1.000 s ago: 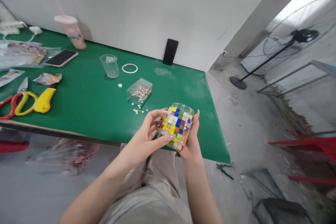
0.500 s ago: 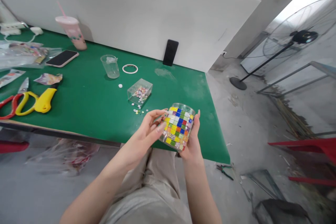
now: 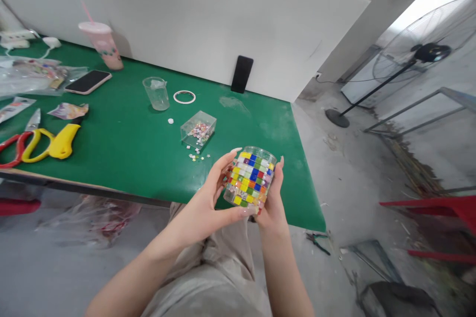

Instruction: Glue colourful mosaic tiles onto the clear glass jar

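Observation:
A clear cup covered in small coloured mosaic tiles [image 3: 251,178] is held above the near right corner of the green table [image 3: 130,143]. My left hand [image 3: 210,203] wraps the cup's left side, thumb under its base and fingers up at the rim. My right hand [image 3: 274,198] cradles the cup's right side from behind, fingertips reaching its rim. Just beyond, a small clear box of loose tiles [image 3: 198,130] sits on the table, with a few tiles spilled in front of it.
A clear measuring cup [image 3: 156,93] and white ring [image 3: 184,96] stand farther back, a black phone [image 3: 241,74] leans on the white board. Yellow scissors [image 3: 48,142], a phone [image 3: 87,81], bags and a pink drink cup [image 3: 101,44] lie left. A fan [image 3: 420,54] stands right.
My left hand has shifted on the cup: the thumb dropped under the base and the fingers rose to the rim. The cup has turned slightly in my hands.

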A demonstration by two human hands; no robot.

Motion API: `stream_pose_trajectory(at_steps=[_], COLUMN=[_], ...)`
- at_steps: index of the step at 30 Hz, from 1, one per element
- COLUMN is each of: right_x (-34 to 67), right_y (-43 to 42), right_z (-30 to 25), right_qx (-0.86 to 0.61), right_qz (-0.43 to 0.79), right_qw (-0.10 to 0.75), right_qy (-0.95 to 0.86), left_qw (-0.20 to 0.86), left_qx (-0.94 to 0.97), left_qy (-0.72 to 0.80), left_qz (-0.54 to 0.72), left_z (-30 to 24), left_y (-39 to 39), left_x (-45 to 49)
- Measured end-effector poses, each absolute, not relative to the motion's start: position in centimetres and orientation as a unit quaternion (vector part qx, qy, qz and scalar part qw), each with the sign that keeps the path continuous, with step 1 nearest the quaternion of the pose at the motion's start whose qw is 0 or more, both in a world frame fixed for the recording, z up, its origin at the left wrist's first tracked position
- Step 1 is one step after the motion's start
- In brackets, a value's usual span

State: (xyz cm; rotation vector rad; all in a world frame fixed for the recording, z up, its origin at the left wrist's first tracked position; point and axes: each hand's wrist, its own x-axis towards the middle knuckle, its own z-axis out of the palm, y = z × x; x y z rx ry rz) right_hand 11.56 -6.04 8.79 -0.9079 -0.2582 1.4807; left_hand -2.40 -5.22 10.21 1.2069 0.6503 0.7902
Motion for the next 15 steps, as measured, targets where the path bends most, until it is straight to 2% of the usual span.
stream_pose_trajectory(at_steps=[15], right_x=[11.78], right_y=[-6.33], right_z=[9.03], right_qx=[-0.38], right_qz=[0.666], right_qw=[0.632], right_qy=[-0.107], left_qw=[0.728], left_qx=[0.51], left_qy=[0.277], left_qz=[0.365], left_z=[10.44], left_y=[-5.17], left_x=[-2.45])
